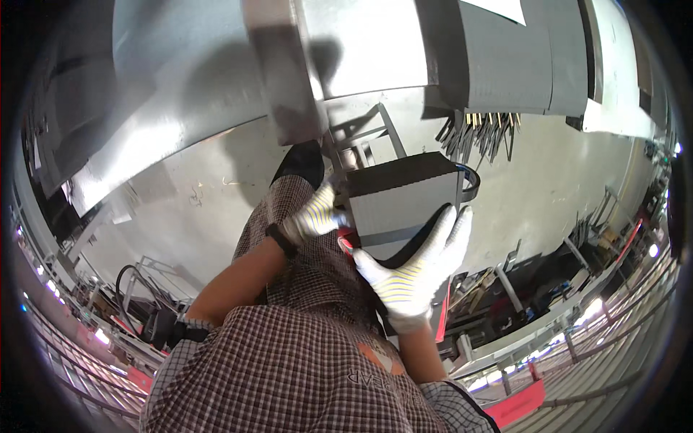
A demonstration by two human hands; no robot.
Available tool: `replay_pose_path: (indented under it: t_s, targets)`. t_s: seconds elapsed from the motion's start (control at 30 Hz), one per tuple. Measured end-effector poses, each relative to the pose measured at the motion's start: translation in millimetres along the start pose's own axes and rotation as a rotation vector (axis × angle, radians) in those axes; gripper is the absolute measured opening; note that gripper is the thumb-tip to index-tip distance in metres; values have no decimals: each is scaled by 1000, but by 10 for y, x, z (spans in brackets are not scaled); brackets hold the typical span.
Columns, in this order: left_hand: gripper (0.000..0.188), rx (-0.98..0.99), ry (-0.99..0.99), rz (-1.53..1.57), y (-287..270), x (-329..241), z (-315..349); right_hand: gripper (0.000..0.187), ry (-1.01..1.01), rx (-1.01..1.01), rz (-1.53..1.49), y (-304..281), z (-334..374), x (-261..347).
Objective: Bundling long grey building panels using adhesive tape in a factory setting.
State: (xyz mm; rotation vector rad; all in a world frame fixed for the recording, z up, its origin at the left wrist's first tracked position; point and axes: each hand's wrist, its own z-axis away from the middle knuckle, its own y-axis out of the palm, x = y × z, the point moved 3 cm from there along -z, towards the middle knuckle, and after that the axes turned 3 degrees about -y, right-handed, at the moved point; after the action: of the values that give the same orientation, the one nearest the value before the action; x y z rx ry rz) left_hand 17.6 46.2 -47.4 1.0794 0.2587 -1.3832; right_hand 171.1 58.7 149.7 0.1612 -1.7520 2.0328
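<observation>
A grey box-shaped block [404, 209] with a dark top face stands in front of my body. My right hand [415, 278], in a white glove with yellow stripes, lies over its near side, thumb and fingers stretched apart. My left hand [314, 216], gloved the same way, is by the block's left edge. Its fingers curl around a small spot that is blurred, and what they hold cannot be made out. Something red [348, 238] shows between the two hands, partly covered. A black band [280, 240] sits on my left wrist.
Large metal sheets [195, 79] lie on the far left, with a grey panel [505, 61] on the far right. A bundle of thin rods [484, 133] sticks out below that panel. A metal frame [390, 130] stands behind the block. Racks of parts [570, 267] line the right side.
</observation>
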Motion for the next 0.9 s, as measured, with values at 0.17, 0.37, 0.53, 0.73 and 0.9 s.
replay_pose_path:
  t_s: [0.17, 0.37, 0.53, 0.73, 0.9]
  targets:
    - [45, 65, -2, -414, 67, 270, -427, 126, 19, -17, 66, 123, -18, 2]
    - [43, 76, 84, -660, -120, 277, -369, 121, -36, -92, 154, 190, -5, 5]
    - [37, 115, -104, -290, -514, -770, 724, 116, -41, -170, 96, 151, -9, -17]
    - [32, 227, 235, -841, 506, -1838, 632, 109, -201, -156, -237, -233, -9, -25]
    - [26, 342, 1015, -1242, 1050, -2269, -232, 34, -688, 316, -273, -451, -259, 370]
